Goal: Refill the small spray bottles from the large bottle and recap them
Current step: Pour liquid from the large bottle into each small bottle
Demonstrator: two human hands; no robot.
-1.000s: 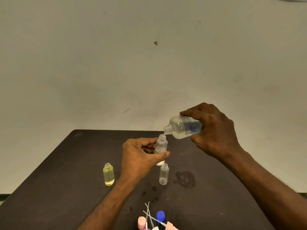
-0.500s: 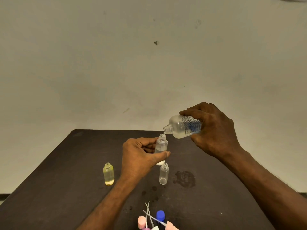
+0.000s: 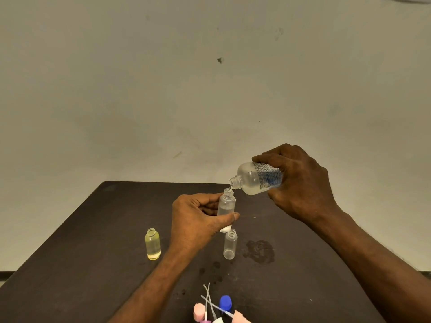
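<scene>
My right hand (image 3: 300,183) grips the large clear bottle (image 3: 255,179), tipped with its open neck down to the left. The neck sits right over the mouth of a small clear spray bottle (image 3: 226,203), held upright above the table by my left hand (image 3: 198,220). That small bottle is partly filled with clear liquid. A second small clear bottle (image 3: 230,244) stands uncapped on the table just below it. A small bottle with yellow liquid (image 3: 152,244) stands open to the left.
The dark table (image 3: 81,264) carries a wet patch (image 3: 258,251) right of the standing clear bottle. At the near edge lie spray caps with thin tubes: a blue one (image 3: 225,301), pink ones (image 3: 199,312) and a white one. A plain wall rises behind.
Both hands hold almost the same pose. The large bottle stays tipped over the small one, with only a slight shift.
</scene>
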